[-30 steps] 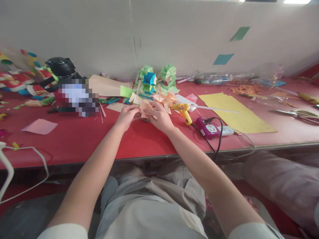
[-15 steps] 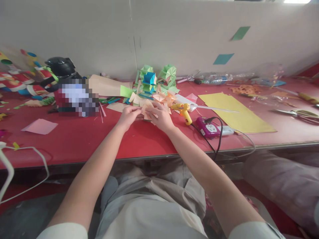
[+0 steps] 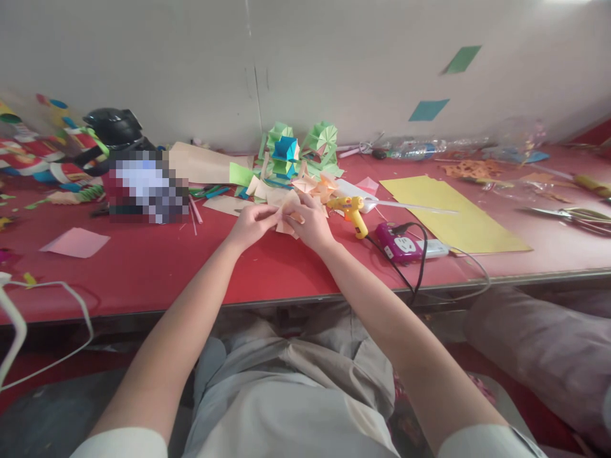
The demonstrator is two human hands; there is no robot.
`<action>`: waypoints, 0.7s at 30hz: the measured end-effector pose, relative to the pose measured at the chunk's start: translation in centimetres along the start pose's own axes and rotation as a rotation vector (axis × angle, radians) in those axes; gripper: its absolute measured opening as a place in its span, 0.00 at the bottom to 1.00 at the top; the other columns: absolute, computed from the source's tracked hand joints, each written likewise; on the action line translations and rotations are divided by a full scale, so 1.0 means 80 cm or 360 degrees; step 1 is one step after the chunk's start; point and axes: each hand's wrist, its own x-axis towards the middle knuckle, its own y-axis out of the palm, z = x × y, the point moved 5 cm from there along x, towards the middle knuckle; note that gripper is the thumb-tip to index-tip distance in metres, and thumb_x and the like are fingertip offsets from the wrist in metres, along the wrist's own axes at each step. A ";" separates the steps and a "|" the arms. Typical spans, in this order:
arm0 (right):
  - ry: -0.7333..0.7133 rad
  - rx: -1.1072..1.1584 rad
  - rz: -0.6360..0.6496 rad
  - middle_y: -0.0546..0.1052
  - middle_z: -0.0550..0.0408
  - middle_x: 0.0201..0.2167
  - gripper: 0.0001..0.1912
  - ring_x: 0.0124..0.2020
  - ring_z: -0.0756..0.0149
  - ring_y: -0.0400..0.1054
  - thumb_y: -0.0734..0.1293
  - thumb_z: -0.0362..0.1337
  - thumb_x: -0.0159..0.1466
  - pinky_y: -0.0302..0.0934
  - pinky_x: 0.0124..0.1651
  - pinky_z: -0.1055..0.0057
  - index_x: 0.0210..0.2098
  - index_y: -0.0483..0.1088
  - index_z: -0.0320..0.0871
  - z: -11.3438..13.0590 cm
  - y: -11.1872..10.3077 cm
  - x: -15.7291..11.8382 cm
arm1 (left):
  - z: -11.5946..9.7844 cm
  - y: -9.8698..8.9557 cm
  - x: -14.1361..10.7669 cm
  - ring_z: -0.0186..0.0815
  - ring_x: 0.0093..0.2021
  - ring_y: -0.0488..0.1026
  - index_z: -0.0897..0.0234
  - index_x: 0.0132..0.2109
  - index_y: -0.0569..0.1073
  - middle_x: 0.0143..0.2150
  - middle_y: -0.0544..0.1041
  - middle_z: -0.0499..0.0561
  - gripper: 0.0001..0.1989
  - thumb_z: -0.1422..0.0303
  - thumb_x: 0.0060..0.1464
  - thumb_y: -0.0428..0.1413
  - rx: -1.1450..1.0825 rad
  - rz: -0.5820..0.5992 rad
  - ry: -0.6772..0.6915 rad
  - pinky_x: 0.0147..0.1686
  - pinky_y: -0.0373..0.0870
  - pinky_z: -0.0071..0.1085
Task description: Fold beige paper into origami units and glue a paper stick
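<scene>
Between my hands is a piece of folded peach paper (image 3: 289,205), its lower part hidden by fingers. My left hand (image 3: 252,226) pinches its left side with thumb and forefinger. Curled over the right side, my right hand (image 3: 310,222) grips it too. Folded peach paper pieces (image 3: 322,184) lie just behind. A yellow hot glue gun (image 3: 352,213) rests to the right of my right hand, with a clear glue stick (image 3: 415,207) reaching out of its back.
On the red table (image 3: 191,273) are a purple power socket (image 3: 401,245), a yellow sheet (image 3: 458,216), scissors (image 3: 573,216), and a pink paper (image 3: 76,242). Green paper shapes (image 3: 322,138) stand at the back. A plastic bottle (image 3: 415,150) lies by the wall. Another person's leg (image 3: 534,337) is at right.
My left hand has shifted slightly right, its fingertips closer to my right hand. The peach paper has been turned a little between the fingers. The glue gun has not moved.
</scene>
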 end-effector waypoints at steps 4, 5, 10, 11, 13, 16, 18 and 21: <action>0.0018 -0.0010 -0.0031 0.75 0.46 0.45 0.08 0.47 0.53 0.69 0.69 0.42 0.65 0.66 0.52 0.54 0.34 0.77 0.46 -0.002 0.000 0.000 | -0.004 0.000 -0.001 0.45 0.43 0.80 0.65 0.42 0.83 0.41 0.83 0.56 0.15 0.59 0.51 0.65 0.0150 0.0036 0.0165 0.47 0.77 0.38; 0.0016 -0.0019 -0.0038 0.75 0.46 0.45 0.08 0.47 0.53 0.69 0.70 0.43 0.65 0.66 0.52 0.54 0.34 0.77 0.46 -0.002 0.001 0.001 | -0.002 -0.001 -0.001 0.45 0.42 0.80 0.65 0.43 0.83 0.41 0.84 0.56 0.15 0.60 0.52 0.64 0.0168 0.0030 0.0174 0.46 0.77 0.38; 0.0006 -0.0016 -0.0036 0.75 0.45 0.48 0.08 0.49 0.52 0.68 0.70 0.43 0.65 0.65 0.54 0.52 0.35 0.78 0.46 -0.001 0.000 0.000 | 0.003 -0.003 0.002 0.45 0.42 0.81 0.66 0.46 0.82 0.44 0.84 0.57 0.15 0.62 0.53 0.63 0.0173 0.0018 0.0192 0.46 0.77 0.40; 0.0015 -0.0015 -0.0033 0.75 0.45 0.48 0.08 0.50 0.51 0.68 0.70 0.43 0.65 0.65 0.54 0.52 0.35 0.78 0.46 -0.001 -0.001 0.000 | 0.004 -0.004 0.003 0.45 0.43 0.81 0.65 0.46 0.82 0.45 0.84 0.57 0.15 0.62 0.52 0.64 0.0146 0.0021 0.0183 0.47 0.77 0.40; 0.0036 -0.0012 -0.0030 0.75 0.45 0.49 0.08 0.50 0.51 0.68 0.70 0.43 0.65 0.65 0.54 0.51 0.35 0.78 0.46 -0.001 -0.002 0.000 | 0.006 -0.004 0.003 0.46 0.46 0.80 0.65 0.46 0.82 0.46 0.83 0.56 0.16 0.63 0.51 0.65 0.0084 0.0031 0.0150 0.49 0.77 0.40; 0.0049 -0.0003 -0.0031 0.74 0.45 0.49 0.08 0.51 0.51 0.67 0.71 0.43 0.64 0.64 0.55 0.51 0.35 0.79 0.46 -0.002 -0.001 0.000 | 0.005 -0.004 0.002 0.47 0.47 0.80 0.64 0.46 0.82 0.46 0.83 0.56 0.17 0.63 0.49 0.66 0.0037 0.0029 0.0110 0.50 0.77 0.41; 0.0042 -0.0007 -0.0026 0.74 0.45 0.50 0.08 0.51 0.51 0.67 0.71 0.43 0.64 0.64 0.56 0.51 0.36 0.79 0.46 -0.002 0.000 0.000 | 0.004 -0.004 0.002 0.47 0.46 0.80 0.65 0.45 0.82 0.46 0.83 0.56 0.18 0.62 0.48 0.67 0.0022 0.0027 0.0098 0.49 0.77 0.41; 0.0009 -0.0022 -0.0025 0.74 0.45 0.52 0.08 0.52 0.51 0.67 0.71 0.43 0.65 0.63 0.57 0.51 0.37 0.79 0.45 -0.003 0.001 -0.001 | 0.002 -0.003 0.002 0.48 0.45 0.81 0.66 0.45 0.81 0.45 0.83 0.57 0.20 0.60 0.46 0.68 0.0000 0.0021 0.0087 0.49 0.77 0.42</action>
